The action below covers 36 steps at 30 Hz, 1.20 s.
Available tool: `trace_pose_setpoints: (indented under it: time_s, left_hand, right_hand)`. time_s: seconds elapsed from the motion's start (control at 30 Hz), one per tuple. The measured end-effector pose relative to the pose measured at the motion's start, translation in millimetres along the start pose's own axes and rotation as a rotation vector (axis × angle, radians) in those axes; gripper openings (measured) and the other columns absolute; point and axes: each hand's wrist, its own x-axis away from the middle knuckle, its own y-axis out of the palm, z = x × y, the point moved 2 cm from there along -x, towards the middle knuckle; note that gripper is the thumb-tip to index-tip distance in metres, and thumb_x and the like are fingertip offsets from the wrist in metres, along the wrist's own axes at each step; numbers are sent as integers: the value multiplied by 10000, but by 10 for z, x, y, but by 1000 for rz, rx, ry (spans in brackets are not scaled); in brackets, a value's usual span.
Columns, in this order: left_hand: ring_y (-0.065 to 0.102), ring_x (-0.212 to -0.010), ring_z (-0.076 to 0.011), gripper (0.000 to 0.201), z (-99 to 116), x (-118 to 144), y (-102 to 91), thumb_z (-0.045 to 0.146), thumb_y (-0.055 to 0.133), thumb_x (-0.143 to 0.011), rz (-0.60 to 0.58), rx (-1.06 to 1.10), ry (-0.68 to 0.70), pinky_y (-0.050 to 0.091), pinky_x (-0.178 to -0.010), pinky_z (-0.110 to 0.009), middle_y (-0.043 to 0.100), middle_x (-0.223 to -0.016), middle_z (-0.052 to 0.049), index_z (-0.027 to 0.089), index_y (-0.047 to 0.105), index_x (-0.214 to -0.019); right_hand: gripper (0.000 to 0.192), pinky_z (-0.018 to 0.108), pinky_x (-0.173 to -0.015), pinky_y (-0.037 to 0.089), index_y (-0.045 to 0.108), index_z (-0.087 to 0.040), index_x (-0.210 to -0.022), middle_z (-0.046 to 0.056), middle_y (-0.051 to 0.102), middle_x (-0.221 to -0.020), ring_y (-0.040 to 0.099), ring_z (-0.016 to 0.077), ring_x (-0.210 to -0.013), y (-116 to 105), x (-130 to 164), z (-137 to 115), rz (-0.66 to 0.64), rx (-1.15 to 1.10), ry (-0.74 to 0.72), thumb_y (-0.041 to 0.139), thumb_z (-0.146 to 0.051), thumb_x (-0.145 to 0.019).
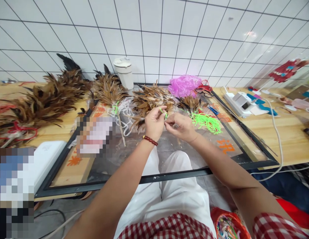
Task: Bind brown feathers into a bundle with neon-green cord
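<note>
Nearest: black rim (176, 175) of the glass panel on the wooden worktop (260, 131), just over the lap. Past it, both hands meet mid-panel. L hand (154, 123): thumb & fingers closed in a pinch on a green cord (165, 115). R hand (181, 126): fingertips drawn together right beside it (can't tell if they've got an end). Cord sits in front of the middle feather bundle (149, 99); looks light, soft, limp, so prob. best pinched close to its ends. Feathers look light but fragile; hold at the bound base, not the tips. To the R, a pile of green cords (208, 122); farther back, pink plastic bag (185, 85) & white cup (124, 71).
</note>
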Motion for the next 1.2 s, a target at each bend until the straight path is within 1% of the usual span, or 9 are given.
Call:
trace_pose_setpoints:
  time_s: [0.1,0.2,0.27,0.37,0.43,0.53,0.73,0.9,1.2]
  left_hand:
    - [650,-855,-136,181,-5,8,-6,165,621,-747,36,12,45,493,-812,-243,703,-922,-50,181,707,-905]
    - [644,-850,-141,131,32,32,-22,157,624,-741,60,-34,104,489,-805,-247,697,-874,-40,196,717,-825]
    - [643,-841,-145,134,61,49,-34,141,619,-735,79,-83,108,488,-796,-248,695,-850,-34,206,721,-792]
    - [643,-843,-148,161,97,69,-48,112,606,-726,93,-133,126,486,-800,-250,695,-842,-29,212,722,-775]
    - [644,-854,-151,172,110,76,-51,102,602,-722,90,-152,154,485,-810,-252,697,-843,-28,213,723,-776]
    - [647,-853,-150,147,99,73,-42,135,609,-736,85,-135,168,486,-817,-256,705,-848,-32,207,726,-789]
    - [650,-727,-125,105,22,-6,-33,256,655,-738,213,18,-39,502,-736,-245,699,-756,-18,179,693,-799]
    - [631,-646,-97,87,-2,-98,-60,231,653,-724,289,200,-120,507,-702,-239,658,-694,2,165,599,-737]
    - [571,-509,-74,243,1,-132,-100,329,686,-731,305,319,-263,475,-593,-215,584,-583,38,177,497,-742]
  right_hand:
    - [171,307,-680,490,637,-206,-743,49,667,-744,603,151,-695,0,-12,-30,-5,-117,63,590,-335,-846]
    - [284,273,-598,485,600,-189,-721,20,642,-653,588,122,-597,28,-31,-11,44,-327,284,550,-419,-879]
    - [293,242,-533,477,583,-186,-797,-5,639,-650,576,102,-541,65,-43,20,97,-489,420,612,-476,-827]
    - [408,222,-507,483,576,-190,-933,-31,645,-662,583,92,-527,105,-67,51,147,-643,508,729,-494,-708]
    - [420,224,-512,489,600,-182,-934,-28,647,-664,579,88,-524,105,-80,55,153,-670,521,754,-481,-682]
    - [343,230,-528,492,624,-170,-843,-16,644,-664,567,82,-523,75,-86,54,188,-655,496,747,-457,-702]
    - [343,207,-473,420,523,-196,-793,-40,569,-653,511,66,-491,47,-69,102,223,-656,466,658,-512,-785]
    - [395,212,-464,339,447,-208,-749,-65,442,-591,406,65,-469,84,-69,96,114,-691,444,620,-559,-802]
    - [381,230,-499,314,433,-207,-753,-63,423,-590,388,78,-488,132,-82,109,-55,-690,386,595,-546,-820]
